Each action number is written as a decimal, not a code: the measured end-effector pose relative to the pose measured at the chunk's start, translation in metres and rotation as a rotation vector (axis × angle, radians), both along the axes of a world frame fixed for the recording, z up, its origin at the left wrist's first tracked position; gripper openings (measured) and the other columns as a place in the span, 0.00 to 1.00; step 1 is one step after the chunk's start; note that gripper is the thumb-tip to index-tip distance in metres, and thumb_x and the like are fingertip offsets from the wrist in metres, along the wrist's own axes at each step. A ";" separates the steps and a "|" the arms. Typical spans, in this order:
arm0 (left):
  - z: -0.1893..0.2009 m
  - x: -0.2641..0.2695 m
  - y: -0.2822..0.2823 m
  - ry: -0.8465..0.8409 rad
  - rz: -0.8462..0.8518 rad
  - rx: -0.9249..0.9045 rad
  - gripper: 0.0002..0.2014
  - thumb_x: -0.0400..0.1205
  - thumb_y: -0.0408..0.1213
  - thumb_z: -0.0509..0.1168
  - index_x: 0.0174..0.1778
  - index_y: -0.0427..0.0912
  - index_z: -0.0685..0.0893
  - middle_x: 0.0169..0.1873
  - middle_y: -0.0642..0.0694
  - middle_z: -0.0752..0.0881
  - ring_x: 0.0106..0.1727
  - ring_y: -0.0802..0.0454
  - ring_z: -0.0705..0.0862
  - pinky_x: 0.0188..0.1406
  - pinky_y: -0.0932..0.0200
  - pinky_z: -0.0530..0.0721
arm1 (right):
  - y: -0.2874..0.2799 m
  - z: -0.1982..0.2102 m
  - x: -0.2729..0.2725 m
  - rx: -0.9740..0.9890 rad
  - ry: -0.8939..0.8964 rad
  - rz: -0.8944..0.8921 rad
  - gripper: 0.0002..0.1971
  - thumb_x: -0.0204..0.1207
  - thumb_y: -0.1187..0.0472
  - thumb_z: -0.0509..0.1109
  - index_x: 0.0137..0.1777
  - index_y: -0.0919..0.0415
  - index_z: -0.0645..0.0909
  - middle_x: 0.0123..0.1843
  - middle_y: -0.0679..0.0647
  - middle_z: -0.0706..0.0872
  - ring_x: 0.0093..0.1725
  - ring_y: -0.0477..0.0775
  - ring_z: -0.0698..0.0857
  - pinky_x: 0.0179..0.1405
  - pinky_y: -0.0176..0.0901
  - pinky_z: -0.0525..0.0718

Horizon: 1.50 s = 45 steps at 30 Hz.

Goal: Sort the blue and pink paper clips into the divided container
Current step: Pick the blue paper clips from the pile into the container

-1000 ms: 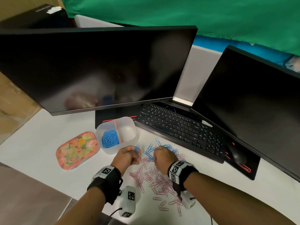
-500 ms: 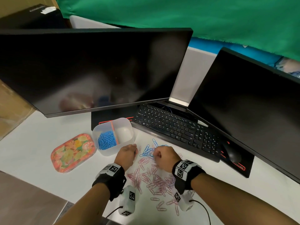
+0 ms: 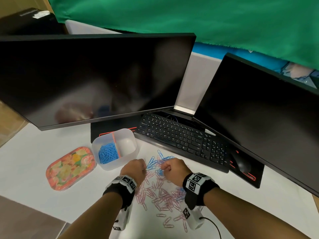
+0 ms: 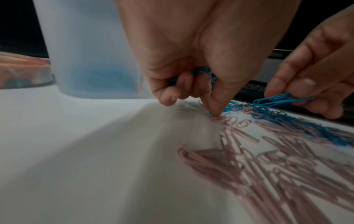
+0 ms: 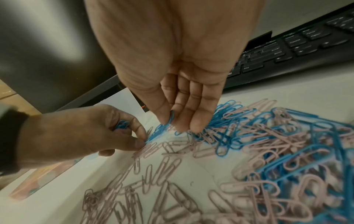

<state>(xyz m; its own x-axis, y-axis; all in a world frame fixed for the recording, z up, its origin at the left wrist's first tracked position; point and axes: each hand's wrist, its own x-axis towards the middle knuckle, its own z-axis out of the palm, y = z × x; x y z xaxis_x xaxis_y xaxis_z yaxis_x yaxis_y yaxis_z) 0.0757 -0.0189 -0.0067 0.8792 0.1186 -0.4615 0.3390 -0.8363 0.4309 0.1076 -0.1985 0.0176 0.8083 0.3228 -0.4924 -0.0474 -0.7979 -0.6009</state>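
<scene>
Below, both hands' fingers pinched thin blue paper clips (image 4: pixel 275 99) at twelve o'clock of the glossy pink paper clips (image 3: pixel 160 195).

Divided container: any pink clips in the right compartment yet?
No. In the head view the divided container holds only blue paper clips left of its divider; the right compartment shows bare plastic.
</scene>
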 end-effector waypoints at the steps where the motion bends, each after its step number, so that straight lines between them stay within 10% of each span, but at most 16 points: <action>1: 0.001 0.000 0.000 0.005 0.000 -0.003 0.02 0.80 0.37 0.64 0.46 0.48 0.80 0.47 0.48 0.85 0.45 0.51 0.79 0.48 0.59 0.80 | 0.000 0.001 0.001 0.010 0.022 -0.019 0.13 0.76 0.69 0.62 0.51 0.58 0.88 0.52 0.54 0.88 0.52 0.54 0.88 0.56 0.43 0.87; 14: 0.024 -0.012 0.008 -0.201 0.154 -0.253 0.07 0.77 0.34 0.68 0.35 0.49 0.80 0.39 0.53 0.86 0.44 0.55 0.82 0.38 0.72 0.74 | 0.004 0.021 0.010 0.064 0.017 -0.055 0.16 0.74 0.74 0.60 0.44 0.59 0.88 0.37 0.45 0.85 0.29 0.44 0.85 0.25 0.31 0.80; 26: 0.087 -0.021 0.092 -0.343 0.580 -0.141 0.05 0.79 0.31 0.65 0.43 0.42 0.86 0.41 0.44 0.85 0.45 0.44 0.82 0.44 0.57 0.80 | 0.006 0.036 0.009 0.238 0.101 -0.146 0.13 0.73 0.75 0.66 0.47 0.59 0.88 0.39 0.55 0.87 0.40 0.52 0.89 0.50 0.52 0.90; 37: 0.066 0.001 0.121 -0.097 0.563 -0.067 0.12 0.77 0.30 0.68 0.55 0.44 0.85 0.61 0.39 0.86 0.59 0.38 0.85 0.47 0.51 0.88 | 0.014 0.044 0.006 0.249 0.102 -0.117 0.13 0.73 0.75 0.66 0.46 0.57 0.86 0.38 0.55 0.86 0.40 0.50 0.89 0.49 0.53 0.88; 45: 0.080 -0.009 0.105 -0.324 0.520 -0.174 0.08 0.79 0.31 0.67 0.51 0.45 0.87 0.48 0.45 0.89 0.51 0.45 0.86 0.51 0.56 0.83 | 0.032 0.054 0.009 0.394 0.148 -0.119 0.11 0.73 0.77 0.69 0.45 0.61 0.85 0.43 0.63 0.87 0.39 0.53 0.88 0.44 0.44 0.89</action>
<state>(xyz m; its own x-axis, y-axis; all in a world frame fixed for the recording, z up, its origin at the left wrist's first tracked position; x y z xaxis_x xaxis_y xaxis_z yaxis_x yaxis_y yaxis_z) 0.0664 0.0858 0.0736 0.8251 0.5146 -0.2331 0.5117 -0.5060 0.6943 0.1162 -0.1661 0.0720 0.7814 0.4177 -0.4635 -0.2339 -0.4926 -0.8382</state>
